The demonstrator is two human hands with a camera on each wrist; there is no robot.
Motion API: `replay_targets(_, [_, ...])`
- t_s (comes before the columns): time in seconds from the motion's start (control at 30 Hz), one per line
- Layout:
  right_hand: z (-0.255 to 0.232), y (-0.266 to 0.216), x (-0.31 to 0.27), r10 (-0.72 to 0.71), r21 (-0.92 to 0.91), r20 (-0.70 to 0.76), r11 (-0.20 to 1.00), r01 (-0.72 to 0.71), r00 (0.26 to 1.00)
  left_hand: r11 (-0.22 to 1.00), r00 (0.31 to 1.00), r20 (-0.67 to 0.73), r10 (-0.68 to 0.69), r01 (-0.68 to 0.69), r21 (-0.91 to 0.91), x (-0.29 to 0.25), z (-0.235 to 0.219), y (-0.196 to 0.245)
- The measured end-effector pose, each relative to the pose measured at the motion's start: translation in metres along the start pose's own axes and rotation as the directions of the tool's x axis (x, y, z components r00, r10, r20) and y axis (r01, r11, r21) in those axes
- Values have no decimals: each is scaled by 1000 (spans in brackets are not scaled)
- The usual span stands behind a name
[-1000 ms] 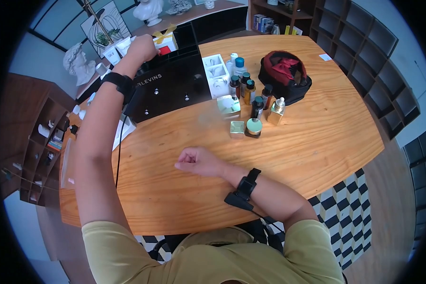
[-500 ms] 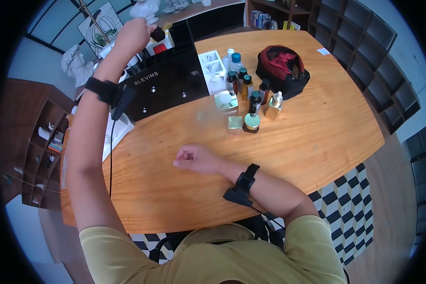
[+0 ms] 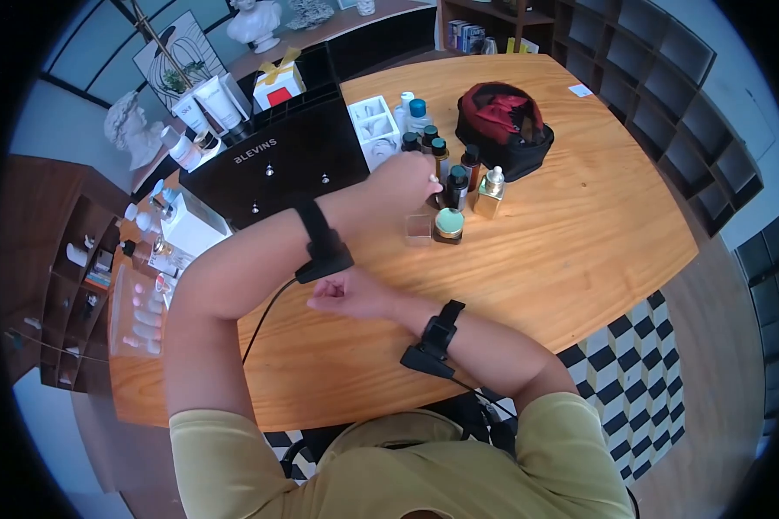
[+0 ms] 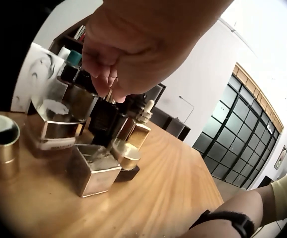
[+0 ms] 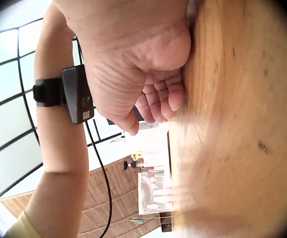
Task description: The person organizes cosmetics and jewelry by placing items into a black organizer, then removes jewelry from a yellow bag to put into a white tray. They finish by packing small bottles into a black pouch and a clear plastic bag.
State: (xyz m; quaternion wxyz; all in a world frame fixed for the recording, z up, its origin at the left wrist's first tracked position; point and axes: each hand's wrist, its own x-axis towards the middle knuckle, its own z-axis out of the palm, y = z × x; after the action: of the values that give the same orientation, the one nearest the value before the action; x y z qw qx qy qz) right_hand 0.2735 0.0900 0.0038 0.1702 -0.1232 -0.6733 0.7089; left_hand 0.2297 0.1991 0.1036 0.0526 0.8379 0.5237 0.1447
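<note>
My left hand (image 3: 405,179) reaches over the cosmetics group, its fingertips pinching the top of a small dark bottle (image 4: 104,119). Fingers and arm cover part of this bottle. Beside it stand a round gold-lidded jar (image 3: 449,223), a square glass piece (image 4: 94,171) and a gold dropper bottle (image 3: 491,194). Dark-capped bottles (image 3: 470,164) crowd behind the hand. On the wooden table (image 3: 528,277), my right hand (image 3: 346,294) rests on its side. Its fingers curl loosely and hold nothing.
A black organizer (image 3: 273,164) lettered BLEVINS stands at the back left, with tubes (image 3: 219,104) and a ribboned box (image 3: 277,84) on top. White compartment box (image 3: 374,130) beside it. A black-and-red pouch (image 3: 505,130) sits behind the bottles; several bottles line the left edge.
My left hand has come from the organizer's top, right and toward me, to the bottles, a dark object leaving the organizer with it. The right hand stays in place.
</note>
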Motion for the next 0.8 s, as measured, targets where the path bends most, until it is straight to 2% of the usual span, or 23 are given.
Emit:
replay_targets(0.13, [3,3,0,-2,51,-24,999,3,1000,994,998,49,-29,33,-100,-4,19,-1])
replay_targets(0.23, [1,-2,0,-5,37,-7,999,5,1000,990,997,72,-29,39,-132,-5,4,2])
replay_targets(0.33, [0,-13,-5,2,-42,-25,999,-3,1000,995,986,-163,31,-45,-87,-11,-25,-5])
replay_targets(0.37, [0,-12,-5,-10,-41,-32,999,9,999,998,973,-230,-2,-11,-56,-16,-38,-9])
replay_targets(0.43, [2,-7,-3,-30,-39,-38,999,28,999,997,928,-366,-68,71,-3,-30,-70,-18])
replay_targets(0.5, [3,1,0,-61,-53,-40,997,59,997,972,866,-480,-142,213,96,-44,-101,-41])
replay_targets(0.57, [2,1,0,-58,-41,-34,998,56,998,884,811,-537,-235,407,228,-62,-134,-69])
replay_targets(0.63, [2,-6,-3,-19,-5,-17,1000,19,1000,689,800,-520,-298,558,462,-81,-164,-103])
replay_targets(0.67, [1,-10,-4,0,-7,-12,1000,0,1000,586,802,-430,-414,596,548,-88,-178,-112])
replay_targets(0.7, [0,-14,-5,20,-10,-8,1000,-20,1000,479,776,-343,-530,608,633,-95,-190,-121])
replay_targets(0.73, [0,-15,-5,40,-14,-5,999,-40,999,493,798,-226,-559,539,683,-100,-199,-134])
replay_targets(0.8, [0,-9,-3,26,-19,-10,999,-27,1000,533,798,16,-603,388,752,-108,-215,-158])
